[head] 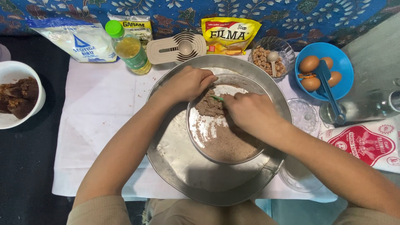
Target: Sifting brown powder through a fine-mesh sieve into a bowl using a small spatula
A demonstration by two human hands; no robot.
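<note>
My right hand (250, 110) pinches a small green utensil (216, 98) over the brown powder (225, 139); my left hand (189, 83) curls closed on the sieve (196, 137) rim. The sieve sits inside the large metal basin (187, 171), with a blue bowl of eggs (343, 62) beyond.

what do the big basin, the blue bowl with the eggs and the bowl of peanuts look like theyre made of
Big basin: metal, likely aluminium or steel, going by its dull silver-grey sheen and thin rolled rim. Blue bowl: probably plastic, given its uniform bright, opaque colour and soft gloss. Peanut bowl: clear glass, or possibly clear plastic; it is see-through with a ribbed wall.
</note>
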